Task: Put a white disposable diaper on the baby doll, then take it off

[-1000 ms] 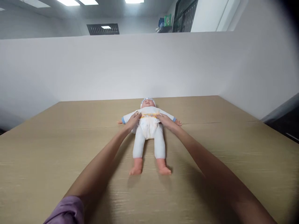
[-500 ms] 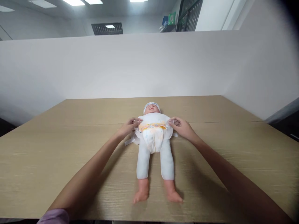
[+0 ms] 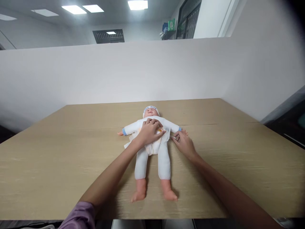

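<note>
A baby doll [image 3: 164, 162] in white clothes and a printed headband lies on its back, feet toward me. Round its hips is a white diaper [image 3: 153, 149] with an orange patterned waistband, mostly covered by my hand. My left hand [image 3: 150, 131] lies over the front of the diaper with its fingers spread. On the doll's other side, my right hand [image 3: 183, 141] pinches a white diaper tab [image 3: 172, 137] by the diaper's edge, close to the doll's cuffed hand. At the left, the other tab [image 3: 127, 145] sticks out loose.
The doll rests on a wide wooden table [image 3: 71, 165]. A white partition [image 3: 114, 73] rises behind the table's far edge. Dark equipment [image 3: 288, 117] stands at the right side.
My left hand has moved right, from the diaper's left side onto its front. My right hand has shifted down to the tab. The doll's arms now show, stretched out sideways.
</note>
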`<state>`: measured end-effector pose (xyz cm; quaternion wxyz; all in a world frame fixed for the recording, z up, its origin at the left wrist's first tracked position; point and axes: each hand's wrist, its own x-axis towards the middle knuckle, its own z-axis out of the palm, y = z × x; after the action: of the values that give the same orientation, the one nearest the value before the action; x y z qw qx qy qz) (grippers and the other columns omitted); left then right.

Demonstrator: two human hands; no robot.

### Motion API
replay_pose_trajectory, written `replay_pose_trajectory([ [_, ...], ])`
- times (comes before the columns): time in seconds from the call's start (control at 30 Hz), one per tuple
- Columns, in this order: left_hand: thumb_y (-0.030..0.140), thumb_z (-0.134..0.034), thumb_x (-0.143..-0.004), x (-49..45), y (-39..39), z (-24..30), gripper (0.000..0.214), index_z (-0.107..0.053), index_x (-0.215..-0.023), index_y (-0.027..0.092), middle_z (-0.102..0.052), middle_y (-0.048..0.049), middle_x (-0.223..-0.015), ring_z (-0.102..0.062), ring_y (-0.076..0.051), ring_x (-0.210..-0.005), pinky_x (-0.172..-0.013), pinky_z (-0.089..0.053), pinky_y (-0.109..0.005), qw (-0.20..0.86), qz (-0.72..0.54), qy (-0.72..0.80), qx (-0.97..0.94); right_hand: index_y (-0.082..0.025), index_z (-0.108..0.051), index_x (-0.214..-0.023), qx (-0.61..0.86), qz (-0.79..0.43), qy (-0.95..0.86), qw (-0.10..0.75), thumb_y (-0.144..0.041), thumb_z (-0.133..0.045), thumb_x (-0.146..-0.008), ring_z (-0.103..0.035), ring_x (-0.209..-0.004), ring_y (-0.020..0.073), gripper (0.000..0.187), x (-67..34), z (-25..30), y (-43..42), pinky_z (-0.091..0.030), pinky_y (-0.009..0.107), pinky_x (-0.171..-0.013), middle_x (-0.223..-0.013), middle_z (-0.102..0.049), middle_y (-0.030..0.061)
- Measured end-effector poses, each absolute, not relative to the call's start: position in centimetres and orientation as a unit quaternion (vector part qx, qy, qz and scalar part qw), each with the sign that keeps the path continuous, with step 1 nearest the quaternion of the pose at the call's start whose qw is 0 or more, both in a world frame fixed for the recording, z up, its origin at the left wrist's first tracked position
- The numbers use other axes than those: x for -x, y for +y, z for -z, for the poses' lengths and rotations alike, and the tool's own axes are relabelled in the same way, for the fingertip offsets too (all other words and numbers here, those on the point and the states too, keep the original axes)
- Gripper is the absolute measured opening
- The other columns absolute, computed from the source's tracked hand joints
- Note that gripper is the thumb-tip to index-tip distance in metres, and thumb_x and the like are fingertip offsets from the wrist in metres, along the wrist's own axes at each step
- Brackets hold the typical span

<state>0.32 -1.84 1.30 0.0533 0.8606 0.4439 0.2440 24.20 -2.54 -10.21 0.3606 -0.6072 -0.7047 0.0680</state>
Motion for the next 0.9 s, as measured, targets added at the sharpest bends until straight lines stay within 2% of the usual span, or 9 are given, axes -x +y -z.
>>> replay_pose_trajectory([
  [0.17,0.055,-0.064,-0.093,-0.5,-1.4,-0.9,0.037,-0.066,-0.118,0.028,-0.062,-0.0058,-0.133,-0.048,-0.035,-0.122,-0.104,-0.039,-0.052,0.059,-0.209,0.476,-0.852,-0.023,-0.055,-0.083,0.609,-0.124,-0.689,0.373,-0.049,-0.064,-0.087,-0.057,-0.072,0.0223,0.028,-24.4,10.8,-2.1,-0.040,0.033,-0.070,-0.075,-0.062,0.0027],
  [0.3,0.061,-0.069,-0.087,-0.4,-1.5,-1.0,0.046,-0.066,-0.119,0.028,-0.060,-0.0073,-0.133,-0.047,-0.036,-0.121,-0.103,-0.038,-0.053,0.053,-0.204,0.480,-0.852,-0.023,-0.056,-0.070,0.596,-0.207,-0.682,0.368,-0.057,-0.061,-0.086,-0.051,-0.062,0.0186,0.038,-25.3,10.0,-1.9,-0.037,0.031,-0.064,-0.064,-0.056,-0.0003],
  [0.43,0.059,-0.073,-0.085,-0.4,-1.5,-0.9,0.046,-0.065,-0.119,0.029,-0.061,-0.0064,-0.129,-0.047,-0.036,-0.123,-0.104,-0.037,-0.053,0.071,-0.208,0.480,-0.849,-0.022,-0.058,-0.072,0.550,-0.303,-0.680,0.379,-0.065,-0.055,-0.086,-0.057,-0.068,0.0179,0.045,-26.2,7.7,-1.7,-0.043,0.028,-0.065,-0.069,-0.060,-0.0003],
  [0.53,0.059,-0.074,-0.083,-0.2,-1.3,-0.8,0.047,-0.066,-0.117,0.029,-0.061,-0.0065,-0.128,-0.046,-0.038,-0.125,-0.104,-0.037,-0.054,0.087,-0.217,0.476,-0.848,-0.022,-0.058,-0.077,0.518,-0.340,-0.682,0.388,-0.062,-0.055,-0.089,-0.062,-0.076,0.0183,0.042,-25.2,5.7,-1.1,-0.048,0.028,-0.070,-0.078,-0.065,0.0005],
  [0.67,0.056,-0.076,-0.082,-0.3,-1.4,-0.8,0.045,-0.066,-0.117,0.029,-0.061,-0.0072,-0.128,-0.046,-0.038,-0.124,-0.103,-0.037,-0.055,0.095,-0.233,0.475,-0.843,-0.022,-0.058,-0.077,0.491,-0.356,-0.692,0.391,-0.055,-0.058,-0.088,-0.063,-0.076,0.0179,0.035,-21.7,3.9,0.3,-0.050,0.030,-0.073,-0.079,-0.068,-0.0003],
  [0.8,0.046,-0.077,-0.081,-0.4,-1.5,-0.7,0.040,-0.066,-0.114,0.027,-0.061,-0.0071,-0.128,-0.047,-0.036,-0.120,-0.101,-0.038,-0.054,0.085,-0.233,0.479,-0.842,-0.022,-0.062,-0.076,0.493,-0.349,-0.703,0.374,-0.050,-0.061,-0.088,-0.061,-0.066,0.0176,0.031,-18.7,2.9,0.5,-0.047,0.029,-0.064,-0.069,-0.066,-0.0006],
  [0.9,0.044,-0.077,-0.080,-0.3,-1.4,-0.4,0.039,-0.066,-0.113,0.027,-0.061,-0.0070,-0.128,-0.047,-0.036,-0.119,-0.100,-0.039,-0.054,0.092,-0.228,0.476,-0.844,-0.022,-0.064,-0.080,0.494,-0.277,-0.725,0.392,-0.044,-0.065,-0.090,-0.062,-0.073,0.0193,0.024,-18.2,2.4,-0.8,-0.049,0.032,-0.071,-0.076,-0.068,0.0013],
])
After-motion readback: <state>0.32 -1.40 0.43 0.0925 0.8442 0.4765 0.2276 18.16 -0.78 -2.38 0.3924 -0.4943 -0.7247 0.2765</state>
